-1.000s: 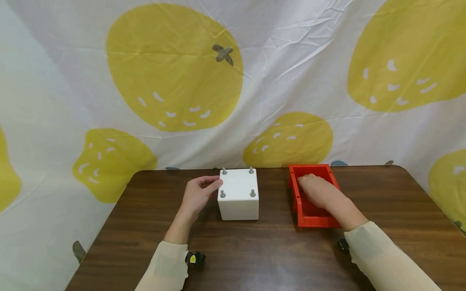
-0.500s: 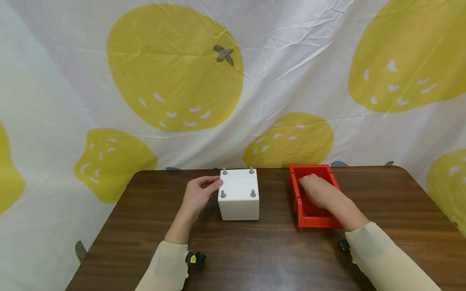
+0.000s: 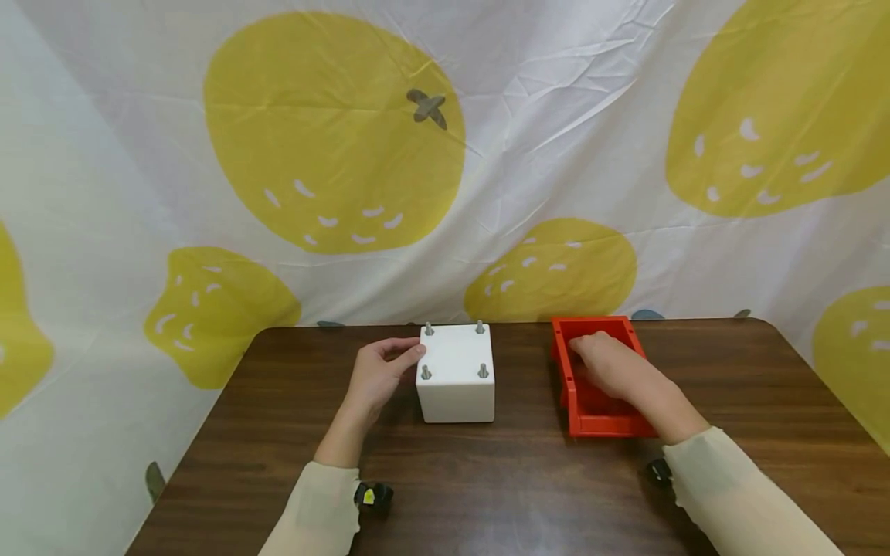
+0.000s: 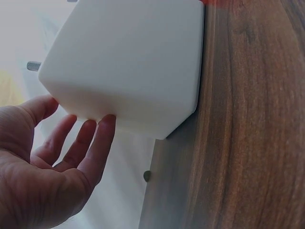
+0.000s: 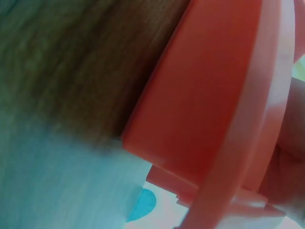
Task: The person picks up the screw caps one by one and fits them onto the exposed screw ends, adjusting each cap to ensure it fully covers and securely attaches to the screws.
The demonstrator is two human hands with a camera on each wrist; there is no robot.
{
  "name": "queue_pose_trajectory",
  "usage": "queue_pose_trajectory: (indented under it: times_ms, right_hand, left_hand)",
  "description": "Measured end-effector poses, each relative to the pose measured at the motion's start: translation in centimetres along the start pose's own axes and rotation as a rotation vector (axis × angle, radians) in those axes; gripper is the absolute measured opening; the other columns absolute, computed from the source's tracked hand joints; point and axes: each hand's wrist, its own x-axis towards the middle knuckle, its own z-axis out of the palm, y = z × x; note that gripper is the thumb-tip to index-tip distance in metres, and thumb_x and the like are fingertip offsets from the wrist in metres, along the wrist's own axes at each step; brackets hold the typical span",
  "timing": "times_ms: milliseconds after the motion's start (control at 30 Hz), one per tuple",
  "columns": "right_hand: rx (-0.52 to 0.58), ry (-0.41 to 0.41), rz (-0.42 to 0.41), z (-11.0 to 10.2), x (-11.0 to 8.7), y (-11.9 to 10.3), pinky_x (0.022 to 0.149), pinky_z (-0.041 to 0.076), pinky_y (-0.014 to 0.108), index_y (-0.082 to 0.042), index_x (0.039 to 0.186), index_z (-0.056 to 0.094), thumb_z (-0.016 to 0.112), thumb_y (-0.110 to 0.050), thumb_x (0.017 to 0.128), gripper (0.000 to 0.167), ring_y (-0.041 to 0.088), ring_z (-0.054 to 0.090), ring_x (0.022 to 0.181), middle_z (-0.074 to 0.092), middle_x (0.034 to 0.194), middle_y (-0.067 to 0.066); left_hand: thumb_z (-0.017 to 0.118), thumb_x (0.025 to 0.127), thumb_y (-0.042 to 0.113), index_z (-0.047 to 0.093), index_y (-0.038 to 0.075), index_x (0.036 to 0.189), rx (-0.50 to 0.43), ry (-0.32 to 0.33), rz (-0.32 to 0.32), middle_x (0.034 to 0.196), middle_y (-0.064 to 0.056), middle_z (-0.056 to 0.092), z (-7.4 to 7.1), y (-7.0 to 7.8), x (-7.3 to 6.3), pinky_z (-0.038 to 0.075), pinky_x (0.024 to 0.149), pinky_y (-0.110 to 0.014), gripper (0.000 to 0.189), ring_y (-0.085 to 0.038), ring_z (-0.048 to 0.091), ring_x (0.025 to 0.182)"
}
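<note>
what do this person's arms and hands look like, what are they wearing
The left hand and right hand are ungloved. The left sleeve and right sleeve are pale cream, with uneven cuffs. Small black devices show beside the cuffs; the left device bears a yellow mark, the right device none visible.

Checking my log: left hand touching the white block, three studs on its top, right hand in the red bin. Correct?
The count is wrong: the head view shows four studs, not three, on top of the white block. The left hand does touch the block, and the right hand is in the red bin.
</note>
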Motion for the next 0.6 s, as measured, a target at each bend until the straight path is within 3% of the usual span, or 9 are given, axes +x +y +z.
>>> queue_pose_trajectory:
  times_ms: [267,600]
  right_hand:
    - [0.066,0.072,0.017,-0.5,-0.4,0.2,0.077,0.062,0.044,-0.006,0.099,0.066,0.075,0.002,0.093,0.013,0.019,0.063,0.079,0.066,0.085,0.001]
    - [0.183,0.234,-0.014,-1.2,-0.9,0.3,0.078,0.062,0.045,-0.004,0.101,0.071,0.084,-0.001,0.09,0.017,0.02,0.068,0.083,0.071,0.089,0.001]
  left_hand:
    - [0.08,0.098,0.016,0.078,0.0,0.121,-0.02,-0.004,-0.003,0.12,-0.014,0.075,0.1,-0.1,0.0,0.06,0.094,-0.057,0.028,-0.021,0.073,0.096]
    - [0.08,0.098,0.016,0.078,0.0,0.121,-0.01,0.002,0.0,0.121,-0.014,0.075,0.0,0.0,0.0,0.061,0.094,-0.056,0.028,-0.021,0.073,0.097]
